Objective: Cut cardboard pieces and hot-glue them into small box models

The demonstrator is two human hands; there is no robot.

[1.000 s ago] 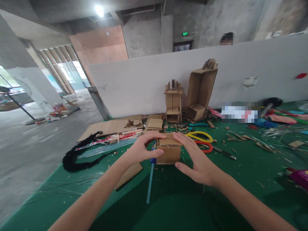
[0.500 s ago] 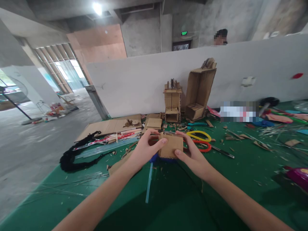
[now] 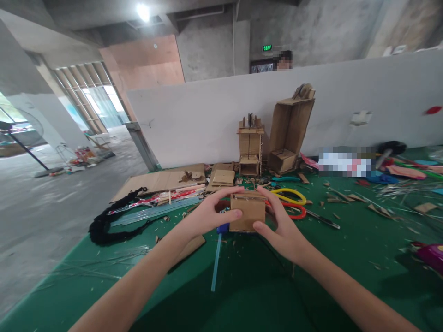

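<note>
Between my two hands is a small cardboard box [image 3: 248, 214], held above the green table. My left hand [image 3: 213, 210] grips its left side, thumb on the front face and fingers along the top edge. On the other side my right hand [image 3: 279, 219] holds it, with the thumb at the lower right of the front and the fingers behind. Just behind and under the box lies a blue glue gun [image 3: 223, 228], mostly hidden, with a clear glue stick [image 3: 216, 265] poking out towards me. Scissors with yellow and red handles [image 3: 294, 197] lie beyond my right hand.
A cardboard model [image 3: 250, 147] and a taller open cardboard box [image 3: 290, 129] stand against the white partition [image 3: 194, 120]. Black yarn [image 3: 100, 230], glue sticks [image 3: 155, 213] and a pen [image 3: 325, 219] lie on the table [image 3: 187, 299]. A person's head shows behind the partition.
The box has tipped so that its top edge and more of its front show; my left fingers have slid along the top. The person behind the partition has moved left.
</note>
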